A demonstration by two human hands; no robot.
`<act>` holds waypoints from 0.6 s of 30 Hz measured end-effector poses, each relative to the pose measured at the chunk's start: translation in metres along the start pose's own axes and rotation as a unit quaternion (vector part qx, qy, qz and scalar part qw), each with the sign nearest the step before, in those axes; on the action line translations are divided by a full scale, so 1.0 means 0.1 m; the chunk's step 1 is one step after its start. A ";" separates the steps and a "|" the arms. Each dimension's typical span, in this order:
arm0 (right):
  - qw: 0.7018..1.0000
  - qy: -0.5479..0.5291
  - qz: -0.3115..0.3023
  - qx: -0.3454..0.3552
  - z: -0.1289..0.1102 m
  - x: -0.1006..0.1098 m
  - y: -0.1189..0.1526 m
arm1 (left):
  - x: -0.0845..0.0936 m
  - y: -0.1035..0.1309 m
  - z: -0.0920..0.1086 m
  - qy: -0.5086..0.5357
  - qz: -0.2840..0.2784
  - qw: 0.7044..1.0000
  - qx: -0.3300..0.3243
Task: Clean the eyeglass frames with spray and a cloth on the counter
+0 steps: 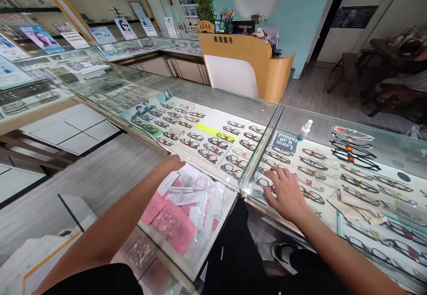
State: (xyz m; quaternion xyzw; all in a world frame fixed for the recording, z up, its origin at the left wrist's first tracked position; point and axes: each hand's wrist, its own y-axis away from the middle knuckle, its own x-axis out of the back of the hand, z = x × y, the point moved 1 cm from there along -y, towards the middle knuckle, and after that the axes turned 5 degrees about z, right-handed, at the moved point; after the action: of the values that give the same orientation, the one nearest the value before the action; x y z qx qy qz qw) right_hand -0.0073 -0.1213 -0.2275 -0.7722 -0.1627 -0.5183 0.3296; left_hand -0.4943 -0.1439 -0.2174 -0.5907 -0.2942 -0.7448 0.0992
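Note:
At the far left corner of a pulled-out drawer (230, 210), my left hand (169, 165) is against the front edge of the glass display case. Its fingers are bent together, and I cannot make out what they grip. Inside the drawer lie a pink paper packet (176, 226), white slips (188, 197) and clear plastic bags (216, 195). My right hand (285, 195) lies palm down on the glass top, fingers spread, holding nothing. Beneath that glass are rows of eyeglasses (313, 163).
On the right-hand glass stand a small spray bottle (304, 130) and a crumpled beige cloth (356, 207). A dark sign (284, 142) lies left of the bottle. Beyond the cases is a yellow and white cashier desk (240, 59). A stool (343, 70) stands at the right.

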 end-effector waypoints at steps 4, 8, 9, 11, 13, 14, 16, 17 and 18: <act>1.000 -0.020 -0.015 -0.003 0.00 0.02 0.00 | -0.04 0.64 0.38 -0.084 -0.110 0.990 -0.038; 0.996 -0.084 -0.010 -0.013 0.04 0.12 -0.01 | 0.05 1.27 1.12 -0.103 -0.113 0.979 -0.135; 0.993 -0.114 0.005 -0.013 0.08 0.20 0.00 | 0.07 1.41 1.34 -0.106 -0.090 0.976 -0.168; 0.986 -0.153 0.058 -0.008 0.28 0.43 0.02 | 0.10 1.69 1.80 -0.112 -0.054 0.968 -0.219; 0.982 -0.141 0.126 -0.011 0.65 0.74 0.09 | 0.11 1.91 2.26 -0.112 -0.033 0.958 -0.262; 0.980 -0.117 0.157 -0.022 0.90 0.91 0.15 | 0.12 2.00 2.49 -0.114 -0.024 0.953 -0.279; 0.973 -0.057 0.208 -0.078 1.49 1.22 0.30 | 0.14 2.13 2.94 -0.118 -0.005 0.942 -0.313; 0.965 -0.031 0.233 -0.119 1.80 1.34 0.39 | 0.16 2.18 3.16 -0.119 0.005 0.936 -0.331; 0.953 -0.011 0.255 -0.163 2.10 1.44 0.50 | 0.18 2.21 3.39 -0.118 0.016 0.929 -0.349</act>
State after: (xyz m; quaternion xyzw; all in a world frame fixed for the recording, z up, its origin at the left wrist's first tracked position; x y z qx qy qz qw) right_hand 0.2265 -0.0282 -0.1653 -0.8371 0.1228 -0.4275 0.3185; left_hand -0.1111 -0.1300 -0.0862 -0.6763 -0.0154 -0.7237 -0.1365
